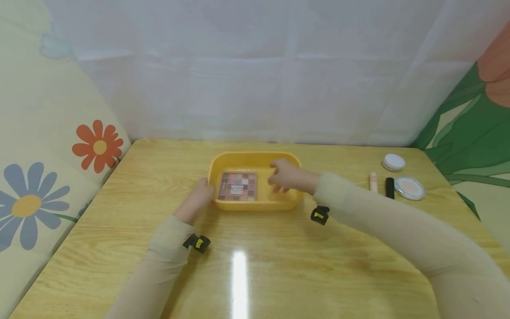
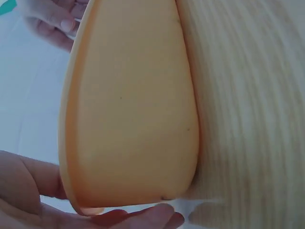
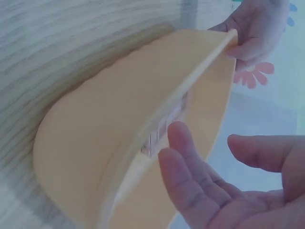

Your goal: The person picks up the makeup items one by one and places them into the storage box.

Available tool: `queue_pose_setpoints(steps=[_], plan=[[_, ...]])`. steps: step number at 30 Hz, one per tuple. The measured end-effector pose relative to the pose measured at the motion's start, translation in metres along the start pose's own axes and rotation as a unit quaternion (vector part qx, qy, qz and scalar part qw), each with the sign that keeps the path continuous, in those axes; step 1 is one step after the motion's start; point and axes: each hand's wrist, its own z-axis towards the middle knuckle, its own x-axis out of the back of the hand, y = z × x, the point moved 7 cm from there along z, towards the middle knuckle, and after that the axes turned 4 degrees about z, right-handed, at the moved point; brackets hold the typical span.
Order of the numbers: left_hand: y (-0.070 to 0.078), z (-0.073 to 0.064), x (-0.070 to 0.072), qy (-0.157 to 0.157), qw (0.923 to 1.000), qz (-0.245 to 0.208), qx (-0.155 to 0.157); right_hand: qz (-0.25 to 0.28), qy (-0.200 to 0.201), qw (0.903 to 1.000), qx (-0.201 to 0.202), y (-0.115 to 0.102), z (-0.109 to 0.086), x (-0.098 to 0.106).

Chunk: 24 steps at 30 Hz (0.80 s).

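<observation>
A yellow plastic bin (image 1: 259, 206) stands on the wooden table. Inside it, on the left, lies a flat square eyeshadow palette (image 1: 238, 187) with a patterned multicoloured cover. My left hand (image 1: 200, 198) holds the bin's left end, the thumb at the rim and the fingers along the outer wall (image 2: 128, 95). Over the right half of the bin hovers my right hand (image 1: 290, 175). In the right wrist view, its thumb and fingers (image 3: 178, 179) stand apart with nothing between them, and the palette shows only partly behind the rim.
On the table's right side sit a white round case (image 1: 393, 162), a pink tube (image 1: 372, 181), a black tube (image 1: 389, 188) and a round compact (image 1: 409, 188). My right forearm partly covers the tubes' lower ends. A white cloth (image 1: 255, 88) hangs behind the table.
</observation>
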Motion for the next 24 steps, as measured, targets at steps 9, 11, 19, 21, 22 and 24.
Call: queue_pose_setpoints(steps=[9,11,19,21,22,24], plan=[[0.008,0.016,0.004,-0.004,1.0,-0.005,-0.004,-0.021,0.015,0.9995,0.016,0.014,-0.017,0.015],[0.008,0.018,0.005,0.005,0.9999,-0.016,-0.003,-0.022,0.016,0.9994,0.02,0.016,-0.02,0.016],[0.006,0.02,0.009,0.063,0.9932,-0.097,-0.014,0.002,0.03,0.9986,0.042,0.022,-0.03,0.02],[0.005,0.021,0.01,0.07,0.9908,-0.115,-0.009,0.006,0.032,0.9986,0.042,0.023,-0.03,0.021],[0.004,0.022,0.01,0.071,0.9898,-0.123,-0.008,0.008,0.034,0.9985,0.042,0.024,-0.031,0.021],[0.003,0.023,0.01,0.071,0.9886,-0.133,-0.004,0.012,0.037,0.9983,0.042,0.025,-0.032,0.021]])
